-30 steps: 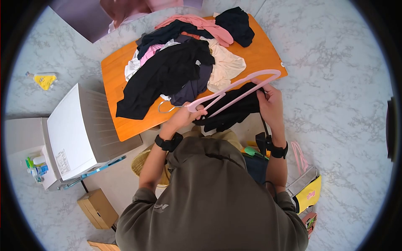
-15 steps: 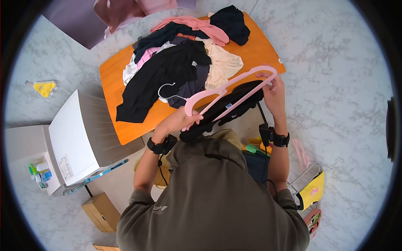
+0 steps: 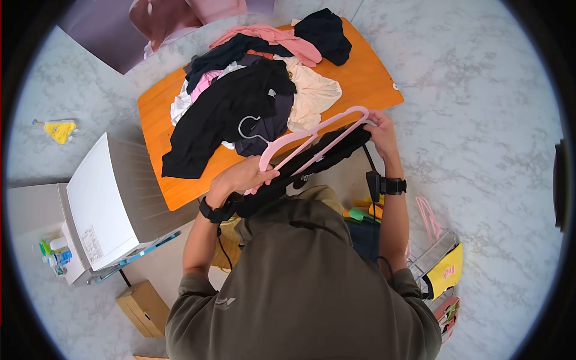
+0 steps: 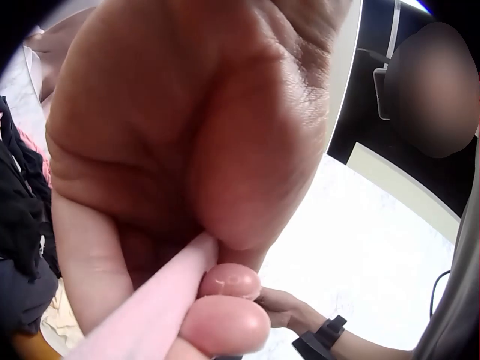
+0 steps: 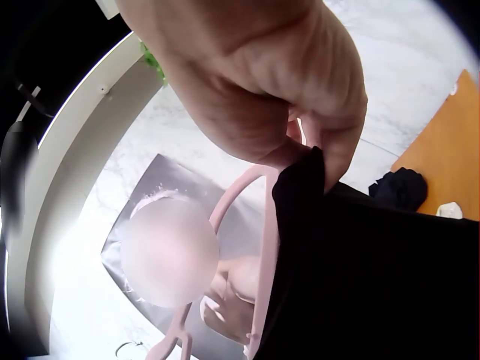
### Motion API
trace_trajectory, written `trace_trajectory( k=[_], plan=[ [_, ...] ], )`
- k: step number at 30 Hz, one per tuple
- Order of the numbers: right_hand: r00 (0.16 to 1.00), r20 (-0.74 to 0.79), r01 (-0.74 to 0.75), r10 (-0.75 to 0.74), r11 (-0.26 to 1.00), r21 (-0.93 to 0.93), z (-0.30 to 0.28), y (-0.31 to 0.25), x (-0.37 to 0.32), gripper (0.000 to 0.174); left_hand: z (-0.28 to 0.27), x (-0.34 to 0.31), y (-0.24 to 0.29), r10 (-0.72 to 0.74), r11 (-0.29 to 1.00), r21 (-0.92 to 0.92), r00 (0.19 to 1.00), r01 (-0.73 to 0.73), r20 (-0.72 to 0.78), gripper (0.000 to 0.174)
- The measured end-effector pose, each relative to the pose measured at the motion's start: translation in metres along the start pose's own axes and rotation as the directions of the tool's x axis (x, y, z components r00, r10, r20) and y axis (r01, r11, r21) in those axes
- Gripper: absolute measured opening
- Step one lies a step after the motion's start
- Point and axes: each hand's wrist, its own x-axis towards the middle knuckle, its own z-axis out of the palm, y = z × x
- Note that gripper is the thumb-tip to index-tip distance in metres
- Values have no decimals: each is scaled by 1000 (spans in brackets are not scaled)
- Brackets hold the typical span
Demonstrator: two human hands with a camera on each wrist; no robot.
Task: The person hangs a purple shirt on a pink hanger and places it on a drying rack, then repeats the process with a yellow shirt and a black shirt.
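A pink hanger [image 3: 287, 139] with a metal hook is held slantwise in front of the body. My left hand [image 3: 240, 175] grips its left end; in the left wrist view, fingers [image 4: 225, 324] curl round the pink bar [image 4: 154, 311]. At the other end, my right hand [image 3: 384, 141] pinches the edge of a black garment [image 3: 342, 150] beside the hanger's tip. From the right wrist view, the black cloth [image 5: 375, 277] hangs from the fingertips of my right hand [image 5: 262, 82], alongside the hanger [image 5: 264, 255]. Whether the cloth is over the bar at the left end is hidden.
Heaped clothes, including a black garment [image 3: 225, 111] and a cream one [image 3: 313, 93], lie on the orange table [image 3: 366, 72]. A white-topped cabinet [image 3: 99, 201] stands left, a cardboard box [image 3: 144, 307] below it. At the right are a rack [image 3: 433, 253] and a yellow bag [image 3: 444, 273].
The hanger has tilted and shifted left and its hook has swung up into view. My left hand has moved left and down, and the black garment is now stretched out below the hanger.
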Motion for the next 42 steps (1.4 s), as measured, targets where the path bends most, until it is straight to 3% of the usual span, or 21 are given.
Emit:
trace_trajectory(
  k=[2,3,5,11,15,17,18,20,21,23,24,26,28,31,33,37,40,42],
  plan=[
    [987,98,-142,124,969,203,4,10,1,38,1,2,-5,-15,1000,-24,999,17,46,36],
    [987,97,-142,124,968,206,8,6,0,38,0,1,-5,-17,1000,-21,999,18,47,36],
    [977,131,178,-168,981,-71,13,-4,-8,41,2,-1,-2,-64,995,-78,997,68,48,34],
    [967,214,126,-137,990,64,15,-1,-23,58,3,-1,-8,-35,994,-98,998,40,53,34],
    [962,207,163,-177,983,82,19,-18,-30,55,-1,-4,-3,-27,995,-94,999,28,19,35],
    [971,175,115,-160,963,245,19,-25,-32,39,-1,-4,-1,-55,992,-109,998,57,18,36],
    [970,180,114,-161,963,246,21,-28,-34,39,-2,-4,-2,-57,992,-111,998,59,14,36],
    [990,82,81,-114,942,327,28,-34,-36,22,-3,-4,-3,-12,994,-106,999,17,43,35],
    [990,88,80,-114,941,329,28,-31,-34,22,-3,-2,-7,-15,994,-109,999,19,38,35],
    [984,-148,149,-102,923,355,28,-22,-28,26,0,3,-19,97,983,-155,995,-94,12,35],
    [984,-145,146,-100,923,356,29,-25,-28,26,2,2,-23,93,983,-157,996,-90,11,35],
    [945,-226,290,-235,923,254,27,-36,-26,28,4,-1,-28,246,932,-270,969,-241,-16,35],
    [940,-238,299,-243,924,237,22,-43,-28,28,-1,-5,-36,249,922,-320,967,-219,55,33],
    [945,-225,295,-238,917,269,13,-50,-29,29,3,-3,-51,376,882,-344,921,-322,99,38],
    [954,-201,278,-223,907,317,6,-49,-29,30,8,0,-55,542,793,-335,840,-509,6,48],
    [950,-235,283,-207,887,365,-4,-49,-23,30,10,-5,-51,506,780,-391,860,-488,-65,55],
    [955,-246,261,-168,871,417,-10,-46,-22,31,14,-8,-57,385,746,-549,917,-378,-108,50],
    [956,-246,258,-162,864,433,-13,-45,-22,31,16,-9,-55,372,635,-693,921,-343,-115,44]
  ],
)
